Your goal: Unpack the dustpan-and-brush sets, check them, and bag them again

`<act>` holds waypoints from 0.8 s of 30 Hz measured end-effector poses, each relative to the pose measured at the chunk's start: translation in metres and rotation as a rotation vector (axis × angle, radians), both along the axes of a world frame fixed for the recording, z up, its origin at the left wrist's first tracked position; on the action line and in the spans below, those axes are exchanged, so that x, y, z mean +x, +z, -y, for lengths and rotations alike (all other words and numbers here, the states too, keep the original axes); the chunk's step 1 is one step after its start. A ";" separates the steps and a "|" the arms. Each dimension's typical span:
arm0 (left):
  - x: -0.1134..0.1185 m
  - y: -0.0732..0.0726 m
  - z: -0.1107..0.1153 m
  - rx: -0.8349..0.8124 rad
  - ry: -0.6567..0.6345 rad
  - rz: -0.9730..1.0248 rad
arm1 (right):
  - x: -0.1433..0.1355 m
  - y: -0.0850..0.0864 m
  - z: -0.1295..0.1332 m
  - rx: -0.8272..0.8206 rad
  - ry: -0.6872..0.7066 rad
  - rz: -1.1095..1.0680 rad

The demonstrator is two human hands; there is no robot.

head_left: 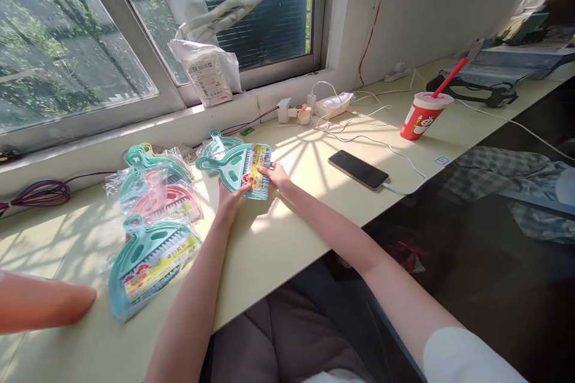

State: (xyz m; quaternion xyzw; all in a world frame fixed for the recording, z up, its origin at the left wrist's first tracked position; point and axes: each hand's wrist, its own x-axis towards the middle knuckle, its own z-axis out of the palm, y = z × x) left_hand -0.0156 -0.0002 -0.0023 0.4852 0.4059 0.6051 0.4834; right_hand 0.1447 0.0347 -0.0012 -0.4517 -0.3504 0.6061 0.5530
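Note:
Both of my hands hold a teal dustpan-and-brush set (233,169) with a yellow label, just above the table (269,257). My left hand (231,194) grips its lower edge, and my right hand (276,175) pinches the label side. Right behind it lies another teal set (221,145). To the left, several wrapped sets rest on the table: a teal one (153,254) in front, a pink one (168,200) in the middle and a teal one (148,164) at the back.
A phone (358,169) on a white cable and a red cup (422,116) with a straw stand to the right. Plugs (291,112) sit by the wall. A white package (210,79) leans on the windowsill. Another person's arm (45,304) rests at the left.

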 end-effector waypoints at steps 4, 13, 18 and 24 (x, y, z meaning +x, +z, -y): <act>0.000 0.006 0.003 -0.043 -0.039 0.062 | 0.002 0.003 -0.001 0.007 0.105 -0.013; 0.001 0.008 0.007 0.003 -0.095 0.065 | 0.009 -0.002 0.000 0.076 0.162 -0.033; -0.002 0.001 0.003 -0.033 -0.035 0.094 | 0.025 -0.002 -0.010 0.072 0.069 0.126; -0.010 -0.006 0.002 -0.032 -0.004 0.053 | 0.049 0.010 -0.011 0.097 -0.155 0.314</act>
